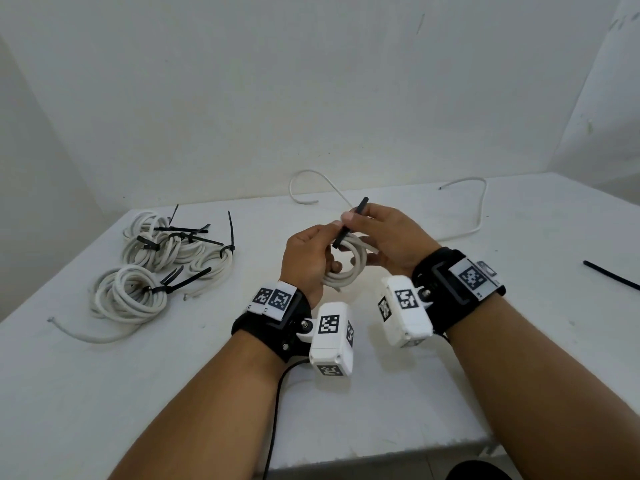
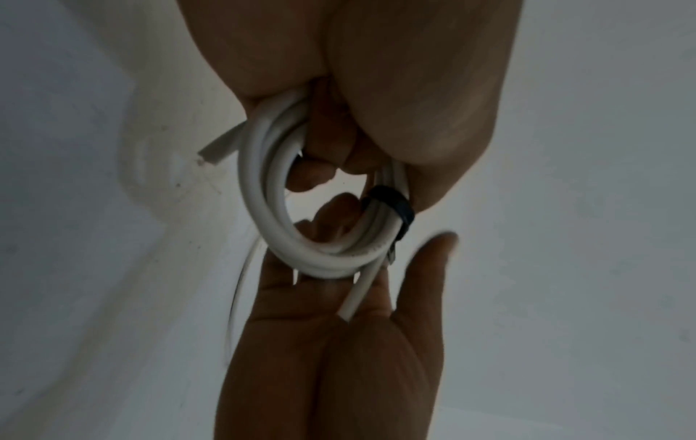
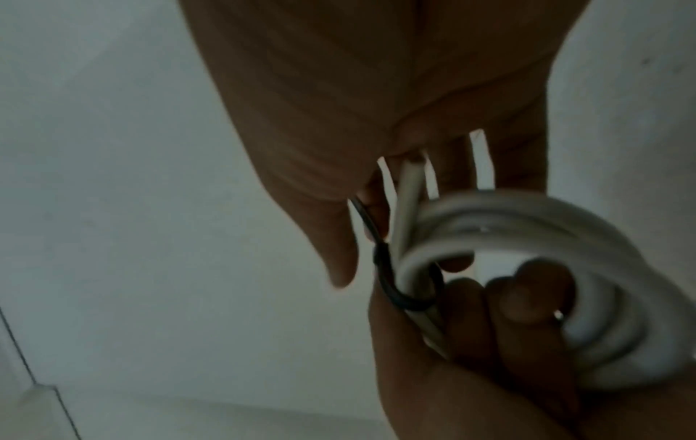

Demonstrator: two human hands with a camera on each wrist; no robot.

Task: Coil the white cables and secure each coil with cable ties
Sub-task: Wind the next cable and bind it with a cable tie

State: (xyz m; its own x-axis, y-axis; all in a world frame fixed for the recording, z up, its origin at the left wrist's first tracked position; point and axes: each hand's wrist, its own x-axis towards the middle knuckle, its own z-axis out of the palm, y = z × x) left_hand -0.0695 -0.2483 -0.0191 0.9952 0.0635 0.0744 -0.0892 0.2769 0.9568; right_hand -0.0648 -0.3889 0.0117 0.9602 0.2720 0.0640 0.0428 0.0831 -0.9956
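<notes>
Above the counter point(image 1: 346, 393), the left hand point(image 1: 306, 258) curls its fingers point(image 2: 312, 175) through a white coil point(image 1: 348, 263), gripping it. The right hand point(image 1: 388, 237) pinches the black tie point(image 1: 349, 221) looped round that coil. Farther left lie tied coils point(image 1: 156, 265); a loose cable point(image 1: 471, 209) lies beyond.

A white table point(image 1: 450, 341) stands in a corner of plain, scuffed white walls point(image 1: 242, 81).

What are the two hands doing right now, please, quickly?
Left hand: holding the white cable coil.
Right hand: pinching the black cable tie looped around that coil.
</notes>
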